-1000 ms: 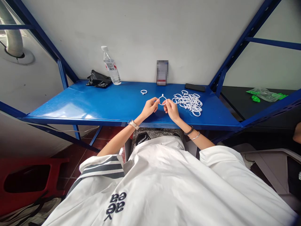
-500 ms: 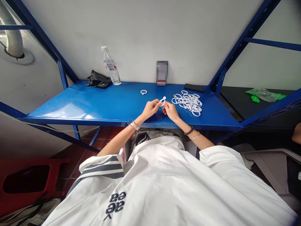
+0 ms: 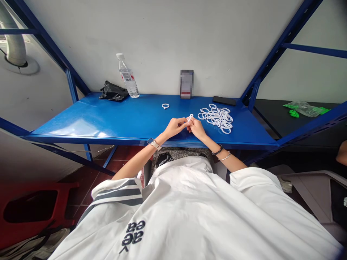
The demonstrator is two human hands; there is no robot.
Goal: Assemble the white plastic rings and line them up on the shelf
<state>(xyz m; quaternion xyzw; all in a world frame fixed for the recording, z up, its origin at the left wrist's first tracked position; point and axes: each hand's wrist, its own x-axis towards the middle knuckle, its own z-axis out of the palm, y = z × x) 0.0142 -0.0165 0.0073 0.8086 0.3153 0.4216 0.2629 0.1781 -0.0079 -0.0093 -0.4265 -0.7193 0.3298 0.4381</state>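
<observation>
Where the view begins, a white shirt (image 3: 184,209) spreads in soft, loose folds of smooth cloth, dark raised-looking lettering (image 3: 134,233) on its front, grey stripes at the left sleeve. Beyond it, on the left wrist, a pale-banded watch (image 3: 155,144) with a dark face; on the right, a black beaded bracelet (image 3: 217,149) and a thin silvery bangle (image 3: 224,157). Left hand (image 3: 175,126) and right hand (image 3: 197,128) meet over the near part of the tabletop (image 3: 121,119), fingers of each closed to a pinch on one white ring (image 3: 191,116); it shows narrow and tilted, its lower part hidden by fingertips. Tabletop glossy blue, window-like glare to the left. Just right of the right hand, a tangled pile of white rings (image 3: 217,118), thin, smooth, plastic-looking, some with gaps. A single ring (image 3: 165,108) with a small knob lies farther back. Toward the rear edge: flat black slab (image 3: 223,100), phone-shaped; upright rectangular device (image 3: 187,84), its face pixelated, against the wall (image 3: 159,36); clear ribbed bottle (image 3: 128,79), white cap, standing; beside it a crumpled, shiny black bag (image 3: 113,91). Wall matte, greyish white, faintly scuffed.
</observation>
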